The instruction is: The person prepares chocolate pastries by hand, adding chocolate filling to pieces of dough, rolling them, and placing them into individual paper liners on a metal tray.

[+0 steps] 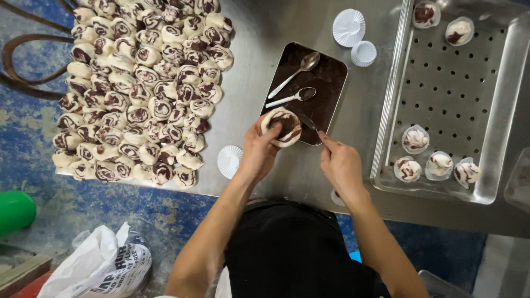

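Head view: left hand [256, 152] cups flattened dough round [281, 126] face-up, right hand [339, 163] pinches a spoon [308, 122] angled up-left

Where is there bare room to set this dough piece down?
Free: the perforated tray's middle, between its two top buns and four bottom buns; bare steel between the dough pile and filling tray. Crowded: the pile.

Your dough round [281, 127] is a flattened disc, white marbled with dark brown swirls, cupped at a tilt above the near edge of the filling tray. Dark filling sits in its centre. Your spoon [307, 122] is metal and thin-handled, its bowl resting at the disc's right edge over the tray.
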